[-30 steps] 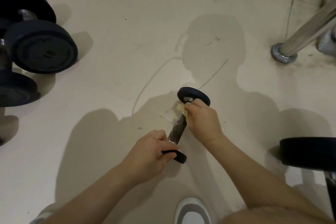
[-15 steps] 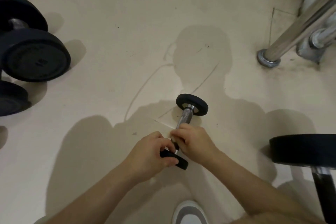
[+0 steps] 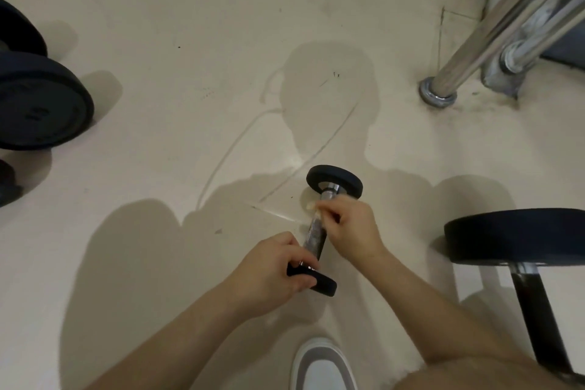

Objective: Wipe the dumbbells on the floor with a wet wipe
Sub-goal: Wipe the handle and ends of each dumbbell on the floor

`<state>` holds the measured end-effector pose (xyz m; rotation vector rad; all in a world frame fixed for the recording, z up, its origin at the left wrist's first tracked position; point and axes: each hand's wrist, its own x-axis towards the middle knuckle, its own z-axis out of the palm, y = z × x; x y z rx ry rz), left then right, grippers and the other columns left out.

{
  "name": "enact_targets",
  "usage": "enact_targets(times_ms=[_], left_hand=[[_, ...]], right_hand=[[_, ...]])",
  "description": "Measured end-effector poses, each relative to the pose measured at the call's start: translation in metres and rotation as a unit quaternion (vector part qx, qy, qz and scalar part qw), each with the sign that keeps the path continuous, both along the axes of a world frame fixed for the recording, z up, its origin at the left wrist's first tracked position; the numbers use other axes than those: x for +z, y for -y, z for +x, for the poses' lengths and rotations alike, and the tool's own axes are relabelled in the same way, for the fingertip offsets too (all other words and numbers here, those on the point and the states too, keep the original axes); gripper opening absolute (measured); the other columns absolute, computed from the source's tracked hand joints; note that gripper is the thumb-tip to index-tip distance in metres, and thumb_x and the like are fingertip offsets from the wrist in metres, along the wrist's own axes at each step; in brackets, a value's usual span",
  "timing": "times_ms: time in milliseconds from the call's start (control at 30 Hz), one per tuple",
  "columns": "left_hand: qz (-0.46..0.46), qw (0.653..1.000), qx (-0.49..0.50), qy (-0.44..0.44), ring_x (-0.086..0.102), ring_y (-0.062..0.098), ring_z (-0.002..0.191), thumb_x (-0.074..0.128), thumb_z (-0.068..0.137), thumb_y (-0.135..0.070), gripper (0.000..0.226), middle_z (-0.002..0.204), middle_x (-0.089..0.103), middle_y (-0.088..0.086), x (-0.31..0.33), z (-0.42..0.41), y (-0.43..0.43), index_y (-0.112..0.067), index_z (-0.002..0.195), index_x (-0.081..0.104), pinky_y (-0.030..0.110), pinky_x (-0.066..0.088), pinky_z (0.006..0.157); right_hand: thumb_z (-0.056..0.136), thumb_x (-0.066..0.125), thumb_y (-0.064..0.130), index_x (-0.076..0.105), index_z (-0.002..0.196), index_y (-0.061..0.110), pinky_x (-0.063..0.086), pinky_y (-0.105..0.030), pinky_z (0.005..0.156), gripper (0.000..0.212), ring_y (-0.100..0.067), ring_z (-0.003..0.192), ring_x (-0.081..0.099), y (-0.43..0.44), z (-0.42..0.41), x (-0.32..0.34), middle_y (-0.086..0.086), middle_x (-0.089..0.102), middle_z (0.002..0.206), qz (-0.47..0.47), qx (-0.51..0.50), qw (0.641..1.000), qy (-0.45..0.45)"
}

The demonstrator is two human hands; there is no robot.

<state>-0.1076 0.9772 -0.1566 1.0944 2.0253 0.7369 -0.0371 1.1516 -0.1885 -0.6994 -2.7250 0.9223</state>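
A small dumbbell [image 3: 314, 236] with black end discs and a chrome knurled handle lies on the beige floor, pointing away from me. My left hand [image 3: 272, 272] grips its near disc. My right hand [image 3: 351, 225] is wrapped round the upper part of the handle, just below the far disc, pressing a pale wet wipe [image 3: 311, 205] against the bar. Only a small edge of the wipe shows past my fingers.
Large black dumbbells [image 3: 38, 104] lie at the left edge. A black round stool seat on a post [image 3: 516, 236] stands at the right. Chrome poles with a floor flange [image 3: 438, 95] rise at the upper right. My white shoe [image 3: 321, 367] is at the bottom.
My right hand slid down the handle to the near disc, then back up to just below the far disc. My left hand kept its grip on the near disc.
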Motion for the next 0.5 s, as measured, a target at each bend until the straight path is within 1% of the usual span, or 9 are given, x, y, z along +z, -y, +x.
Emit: enact_targets(times_ms=[100,133,200,267,300,367,434,467,500], left_hand=[[0.011,1.0,0.004,0.021,0.052,0.002,0.082,0.073,0.08,-0.032,0.022,0.089,0.051,-0.017,-0.002,-0.001,0.002,-0.039,0.101,0.071,0.012,0.039,0.074],[0.014,0.999,0.005,0.03,0.052,0.002,0.081,0.073,0.08,-0.031,0.022,0.088,0.051,-0.017,-0.004,-0.001,0.002,-0.039,0.101,0.072,0.011,0.038,0.072],[0.013,0.999,0.004,0.04,0.052,0.002,0.078,0.074,0.08,-0.029,0.024,0.086,0.051,-0.016,-0.006,-0.002,0.002,-0.038,0.102,0.072,0.009,0.036,0.07],[0.005,0.999,-0.003,0.04,0.051,0.002,0.077,0.074,0.081,-0.027,0.025,0.085,0.051,-0.015,-0.006,-0.002,0.001,-0.039,0.102,0.072,0.009,0.036,0.069],[0.003,0.999,-0.004,0.041,0.051,0.002,0.076,0.074,0.081,-0.026,0.025,0.084,0.051,-0.014,-0.005,-0.003,0.002,-0.04,0.102,0.072,0.009,0.036,0.07],[0.014,0.998,0.006,0.055,0.052,0.002,0.075,0.075,0.079,-0.022,0.028,0.082,0.051,-0.012,-0.005,-0.005,0.003,-0.042,0.098,0.073,0.008,0.036,0.068],[0.031,0.996,0.026,0.076,0.052,0.003,0.073,0.078,0.077,-0.018,0.033,0.079,0.052,-0.01,-0.006,-0.007,0.005,-0.046,0.093,0.072,0.008,0.037,0.067],[0.034,0.995,0.038,0.082,0.053,0.003,0.073,0.078,0.076,-0.017,0.034,0.079,0.053,-0.009,-0.007,-0.008,0.005,-0.047,0.09,0.072,0.009,0.037,0.067],[0.034,0.995,0.046,0.083,0.052,0.004,0.072,0.079,0.076,-0.018,0.033,0.079,0.053,-0.008,-0.007,-0.007,0.006,-0.047,0.09,0.072,0.009,0.037,0.066]], right_hand=[[0.084,0.063,0.014,0.075,0.094,0.019,0.054,-0.03,0.069,0.016,-0.014,0.075,0.065,0.017,0.024,0.012,0.004,0.071,0.083,-0.024,0.14,0.989,0.049],[0.085,0.061,0.016,0.075,0.092,0.019,0.054,-0.034,0.068,0.016,-0.016,0.073,0.064,0.007,0.018,0.013,0.003,0.071,0.081,-0.007,0.147,0.987,0.061],[0.086,0.059,0.018,0.075,0.089,0.019,0.052,-0.038,0.066,0.016,-0.02,0.069,0.062,-0.02,0.0,0.007,0.001,0.068,0.074,0.042,0.059,0.996,0.048],[0.087,0.061,0.016,0.075,0.089,0.018,0.051,-0.036,0.066,0.014,-0.019,0.067,0.06,-0.021,-0.003,0.004,0.0,0.066,0.073,0.031,-0.015,0.999,0.025],[0.086,0.062,0.015,0.075,0.089,0.017,0.052,-0.034,0.067,0.014,-0.018,0.068,0.06,-0.009,0.002,0.004,0.0,0.067,0.074,0.019,-0.003,1.0,0.02],[0.083,0.062,0.016,0.074,0.088,0.016,0.05,-0.026,0.066,0.013,-0.014,0.07,0.061,0.021,0.019,0.008,0.001,0.068,0.077,-0.011,0.1,0.994,0.047],[0.08,0.058,0.019,0.072,0.081,0.014,0.045,-0.025,0.059,0.014,-0.017,0.065,0.06,0.024,0.02,0.013,0.0,0.067,0.072,-0.01,0.179,0.98,0.09],[0.081,0.056,0.02,0.069,0.076,0.012,0.042,-0.027,0.056,0.016,-0.02,0.063,0.059,0.013,0.009,0.011,-0.002,0.065,0.069,0.01,0.171,0.981,0.094],[0.082,0.054,0.021,0.067,0.074,0.01,0.041,-0.029,0.055,0.019,-0.022,0.062,0.057,0.0,-0.003,0.009,-0.004,0.064,0.068,0.031,0.13,0.987,0.089]])
